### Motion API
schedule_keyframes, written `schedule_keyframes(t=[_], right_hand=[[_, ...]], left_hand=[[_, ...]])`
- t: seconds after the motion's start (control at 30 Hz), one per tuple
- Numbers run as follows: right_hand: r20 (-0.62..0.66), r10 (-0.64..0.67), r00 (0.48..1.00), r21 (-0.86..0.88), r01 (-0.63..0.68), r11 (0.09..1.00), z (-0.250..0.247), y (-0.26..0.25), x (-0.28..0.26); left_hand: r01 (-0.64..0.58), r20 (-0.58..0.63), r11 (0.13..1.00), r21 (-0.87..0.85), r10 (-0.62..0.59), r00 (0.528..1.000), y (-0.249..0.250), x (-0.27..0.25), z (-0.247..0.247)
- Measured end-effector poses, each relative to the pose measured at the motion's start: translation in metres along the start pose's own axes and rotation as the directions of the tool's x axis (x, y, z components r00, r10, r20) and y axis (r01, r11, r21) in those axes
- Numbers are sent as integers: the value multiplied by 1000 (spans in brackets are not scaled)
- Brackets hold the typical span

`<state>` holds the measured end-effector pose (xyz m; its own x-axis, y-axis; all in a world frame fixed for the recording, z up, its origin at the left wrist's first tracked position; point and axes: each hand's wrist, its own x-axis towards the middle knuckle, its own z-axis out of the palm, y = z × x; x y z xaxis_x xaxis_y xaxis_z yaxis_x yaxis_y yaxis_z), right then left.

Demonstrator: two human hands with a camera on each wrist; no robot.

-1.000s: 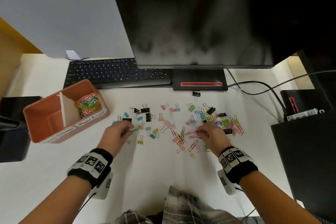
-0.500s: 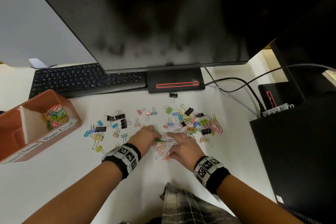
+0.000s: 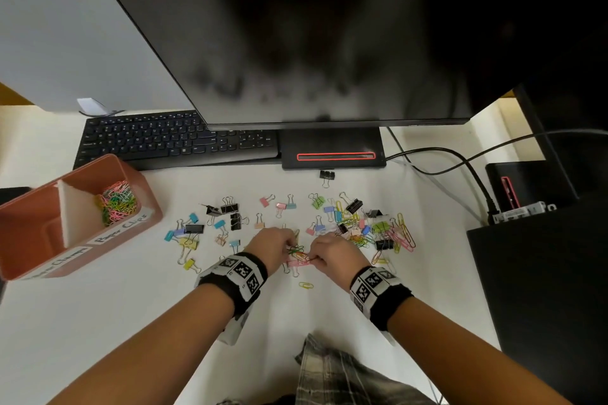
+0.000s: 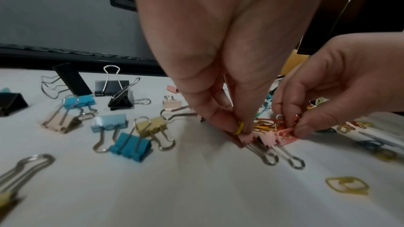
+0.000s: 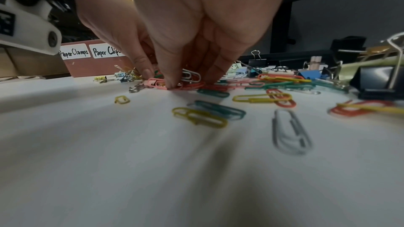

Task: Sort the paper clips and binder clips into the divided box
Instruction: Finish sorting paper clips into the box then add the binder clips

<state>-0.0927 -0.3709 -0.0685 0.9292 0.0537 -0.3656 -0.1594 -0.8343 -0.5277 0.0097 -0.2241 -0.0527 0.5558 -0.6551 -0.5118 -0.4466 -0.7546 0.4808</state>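
Observation:
Coloured paper clips [image 3: 363, 240] and binder clips [image 3: 230, 208] lie scattered on the white desk in front of the monitor. The reddish divided box [image 3: 149, 204] stands at the left; its right compartment, labelled Paper Clips, holds a heap of paper clips [image 3: 115, 201]. Both hands meet at the middle of the scatter. My left hand [image 3: 274, 245] pinches a yellow paper clip [image 4: 239, 128] down at the desk beside two pink binder clips [image 4: 267, 138]. My right hand [image 3: 330, 251] pinches a pink paper clip [image 5: 156, 83] among several clips. A lone yellow paper clip [image 3: 306, 285] lies nearer to me.
A black keyboard [image 3: 171, 138] and the monitor's stand [image 3: 332, 149] line the back of the desk. Black cables [image 3: 460, 161] run to black boxes [image 3: 539, 273] at the right. The box's left compartment [image 3: 31, 230], labelled Paper Clamps, shows nothing inside.
My left hand left the left-hand binder clips and came right to the middle. My right hand drew back towards me. Both now pinch clips side by side.

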Motion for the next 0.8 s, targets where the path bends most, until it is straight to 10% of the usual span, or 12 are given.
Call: schedule_keyframes(t=[0.8], right_hand=[[-230,115,966,205,-67,976,-30,24,-32]], left_hand=[[-180,-41,971,159,189,981,5,6,11]])
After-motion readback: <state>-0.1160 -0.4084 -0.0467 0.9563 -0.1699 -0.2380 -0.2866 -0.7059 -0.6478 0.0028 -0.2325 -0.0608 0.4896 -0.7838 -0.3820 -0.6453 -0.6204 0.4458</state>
